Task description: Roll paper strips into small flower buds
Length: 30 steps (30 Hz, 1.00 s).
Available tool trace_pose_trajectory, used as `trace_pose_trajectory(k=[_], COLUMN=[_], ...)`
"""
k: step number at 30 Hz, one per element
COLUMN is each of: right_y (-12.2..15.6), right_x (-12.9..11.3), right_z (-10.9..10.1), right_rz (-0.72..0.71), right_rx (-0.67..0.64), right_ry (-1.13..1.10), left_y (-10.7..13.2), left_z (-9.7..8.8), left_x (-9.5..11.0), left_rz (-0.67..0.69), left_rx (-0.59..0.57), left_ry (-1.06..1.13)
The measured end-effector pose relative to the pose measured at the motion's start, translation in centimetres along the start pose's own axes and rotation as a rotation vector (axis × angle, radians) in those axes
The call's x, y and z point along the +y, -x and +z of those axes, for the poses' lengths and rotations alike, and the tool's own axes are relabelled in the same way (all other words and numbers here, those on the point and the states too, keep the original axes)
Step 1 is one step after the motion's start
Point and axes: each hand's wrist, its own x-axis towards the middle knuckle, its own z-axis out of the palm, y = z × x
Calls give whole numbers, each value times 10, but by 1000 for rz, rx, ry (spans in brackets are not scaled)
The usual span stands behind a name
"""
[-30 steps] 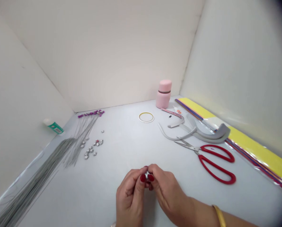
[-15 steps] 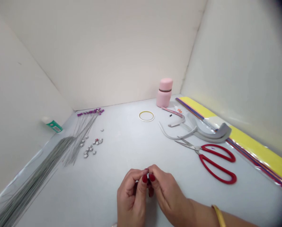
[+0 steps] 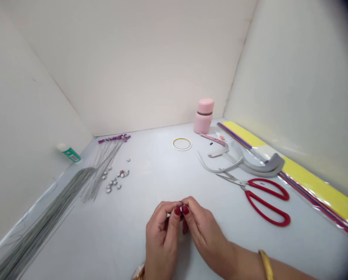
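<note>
"How is the silvery bit (image 3: 181,209) held?"

"Left of the scissors (image 3: 244,184) and nearer, it is pinched at the fingertips of the left hand (image 3: 162,237) and right hand (image 3: 207,233), presumably to be steadied from both sides; its shape is mostly hidden."

"What is placed beyond?"

"Loose silver pieces (image 3: 113,182) are scattered well left of the scissors, perhaps for easy reach; beyond the scissors, a thin ring (image 3: 182,149) and pink bottle (image 3: 203,123) are set, seemingly out of the way."

You face an off-white far wall (image 3: 139,66); a left wall (image 3: 22,109) and right wall (image 3: 293,77) flank your pale, softly lit worktop (image 3: 153,175).
</note>
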Motion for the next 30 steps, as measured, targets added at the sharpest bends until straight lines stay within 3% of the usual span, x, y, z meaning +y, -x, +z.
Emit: trace_pose_trajectory(k=[5, 12, 21, 30], right_y=[3, 3, 0, 0], right_x=[1, 3, 3, 1], right_z=[-4, -5, -9, -8], right_rz=[-57, -68, -91, -114], right_rx=[13, -18, -36, -60], right_ry=[2, -14, -72, -13], left_y=[4, 2, -1, 3], left_z=[3, 1, 0, -1], left_x=[-3, -5, 4, 3], left_rz=[-50, 23, -181, -124], left_rx=[86, 119, 62, 20], left_ry=[155, 96, 137, 168])
